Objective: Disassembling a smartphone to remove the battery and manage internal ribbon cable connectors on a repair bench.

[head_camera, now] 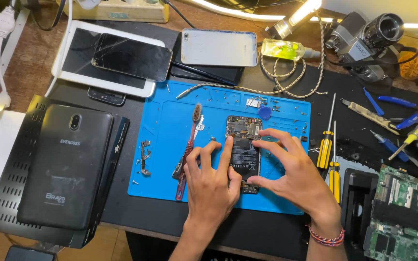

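Hands on the opened phone (pixel 244 154), mid-mat (pixel 170 121): left hand (pixel 212 181) presses the battery with 1 finger, others half-curled; right hand (pixel 291 169) pinches its 3 o'clock edge. Looks like battery seating; steady, even pressure needed.

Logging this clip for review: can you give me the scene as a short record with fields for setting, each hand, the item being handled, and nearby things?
setting: cluttered bench with a blue work mat
left hand: fingers on the opened phone
right hand: fingertips on the phone's right edge
item: opened phone, back off, battery and board exposed
near left: toothbrush, black tablet
near right: yellow-handled screwdrivers
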